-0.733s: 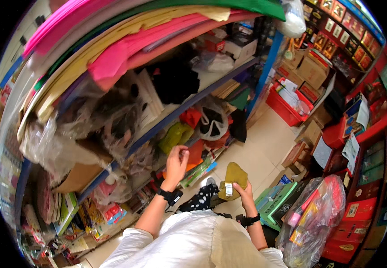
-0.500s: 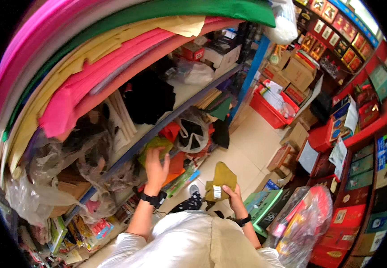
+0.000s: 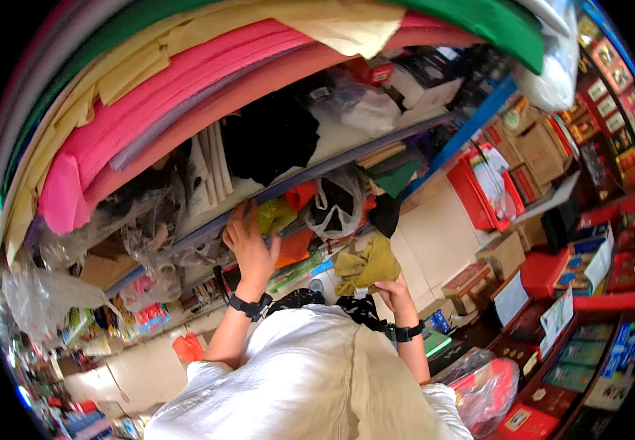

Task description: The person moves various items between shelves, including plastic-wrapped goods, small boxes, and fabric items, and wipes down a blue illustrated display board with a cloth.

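My right hand (image 3: 396, 295) pinches the lower edge of a crumpled olive-green cloth (image 3: 367, 264) with a small white label. The cloth hangs over the floor, in front of my body. My left hand (image 3: 250, 246) is raised at the front of the shelf, fingers apart, at the blue-grey shelf edge (image 3: 218, 224). Just beside its fingers lies a yellow-green piece in clear wrapping (image 3: 276, 215); whether they touch, I cannot tell. Close by are a red piece (image 3: 300, 196), an orange piece (image 3: 294, 248) and a clear plastic bag (image 3: 336, 209) with black contents.
Rolls of coloured sheet (image 3: 207, 88) bulge over the shelf top. A black cloth-like mass (image 3: 267, 143) and white boxes (image 3: 427, 84) sit on the shelf. A blue post (image 3: 464, 136) stands at its end. To the right are a red crate (image 3: 478, 191), cartons and stacked boxed goods.
The view has swung round and things sit further right. The olive-green cloth has turned and looks more crumpled in my right hand. My left hand is closer to the shelf edge.
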The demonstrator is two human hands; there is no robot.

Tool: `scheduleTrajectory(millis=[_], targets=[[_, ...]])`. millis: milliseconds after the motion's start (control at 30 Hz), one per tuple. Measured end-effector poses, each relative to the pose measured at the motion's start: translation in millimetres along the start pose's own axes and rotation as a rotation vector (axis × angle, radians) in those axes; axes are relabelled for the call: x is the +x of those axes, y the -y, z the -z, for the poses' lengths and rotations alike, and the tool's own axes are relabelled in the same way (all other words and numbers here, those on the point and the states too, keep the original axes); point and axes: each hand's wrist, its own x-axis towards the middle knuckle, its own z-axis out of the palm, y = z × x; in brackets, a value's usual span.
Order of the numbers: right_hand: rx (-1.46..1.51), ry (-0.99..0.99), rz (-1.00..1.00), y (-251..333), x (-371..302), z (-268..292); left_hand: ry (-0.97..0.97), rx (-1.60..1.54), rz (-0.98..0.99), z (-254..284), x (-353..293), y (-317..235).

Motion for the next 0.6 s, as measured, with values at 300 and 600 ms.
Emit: scheduleTrajectory(millis=[300,600], targets=[[-0.093,0.350,-0.130,60,88,3,-0.098,0.168,0.133,-5,2,-31],[0.016,0.447,-0.275,85,120,26,-0.178,0.258,0.281,-13,-5,-56]])
